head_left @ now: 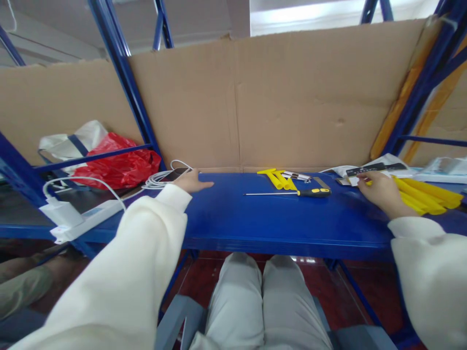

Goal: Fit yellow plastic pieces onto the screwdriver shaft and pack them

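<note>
On the blue table [255, 218], my left hand [191, 182] is at the left by the cardboard, beside a dark phone [175, 174] and a coiled white cable [156, 181]. Its thumb points right, apart from the other fingers. My right hand [379, 192] is at the right, its fingers closed at a black and white packet [366, 168]; what lies between the fingertips is too small to tell. Yellow tubular pieces [430, 194] lie beside this hand. Mid-table are yellow T-shaped parts [276, 179], small metal parts [296, 176] and a screwdriver [314, 193] with its shaft pointing left.
A white power strip [89, 219] with a plugged-in charger [62, 212] sits at the left edge. Beyond it are a red plastic bag [120, 160] and a white bag [91, 133]. Blue posts [126, 78] and a cardboard panel [292, 97] bound the table.
</note>
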Tool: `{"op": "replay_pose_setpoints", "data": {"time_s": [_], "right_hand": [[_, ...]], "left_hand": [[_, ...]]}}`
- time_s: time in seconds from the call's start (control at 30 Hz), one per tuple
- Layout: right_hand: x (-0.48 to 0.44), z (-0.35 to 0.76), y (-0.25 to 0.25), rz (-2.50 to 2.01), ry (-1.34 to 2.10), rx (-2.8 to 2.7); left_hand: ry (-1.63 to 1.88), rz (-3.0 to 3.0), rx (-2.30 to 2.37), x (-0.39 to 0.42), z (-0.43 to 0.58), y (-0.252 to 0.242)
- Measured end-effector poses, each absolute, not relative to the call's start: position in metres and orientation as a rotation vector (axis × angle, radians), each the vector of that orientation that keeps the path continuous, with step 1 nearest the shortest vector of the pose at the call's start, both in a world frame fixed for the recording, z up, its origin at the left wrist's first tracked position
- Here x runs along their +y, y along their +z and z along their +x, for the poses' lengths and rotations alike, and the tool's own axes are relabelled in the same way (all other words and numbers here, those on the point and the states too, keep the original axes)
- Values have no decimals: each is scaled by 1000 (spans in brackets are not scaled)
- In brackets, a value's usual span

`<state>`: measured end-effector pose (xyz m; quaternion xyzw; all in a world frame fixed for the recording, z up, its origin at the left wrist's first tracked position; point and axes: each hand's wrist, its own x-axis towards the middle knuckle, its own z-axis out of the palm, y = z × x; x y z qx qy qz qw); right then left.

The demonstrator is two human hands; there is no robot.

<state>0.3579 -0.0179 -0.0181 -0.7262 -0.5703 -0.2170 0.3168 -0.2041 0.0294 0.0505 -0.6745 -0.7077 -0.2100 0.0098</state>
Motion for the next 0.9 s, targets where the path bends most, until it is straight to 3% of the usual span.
{"op": "replay_pose_setpoints", "data": {"time_s": [0.2,0.3,0.37,0.47,0.63,0.9], "right_hand": [[-11,353,-26,-1678,-676,-1879],[-10,352,-27,-1647,-643,-1945],[-8,350,-28,-1631,-586,-1949],[-5,342,-27,-1616,-498,-1919],[9,305,-11,-1576,-375,-1798],[47,224,22,-1398,-165,-1541]], "left_hand": [[-1636,-2296,-1900,37,-80,55],[-1882,-2235,-1770,44,-34,35],[-1770,-2290,-1716,45,-13,17],[-1323,-2570,-1573,40,5,-7],[-840,-2701,-1526,33,17,-20],[-665,-2755,-1721,39,26,-18]]}}
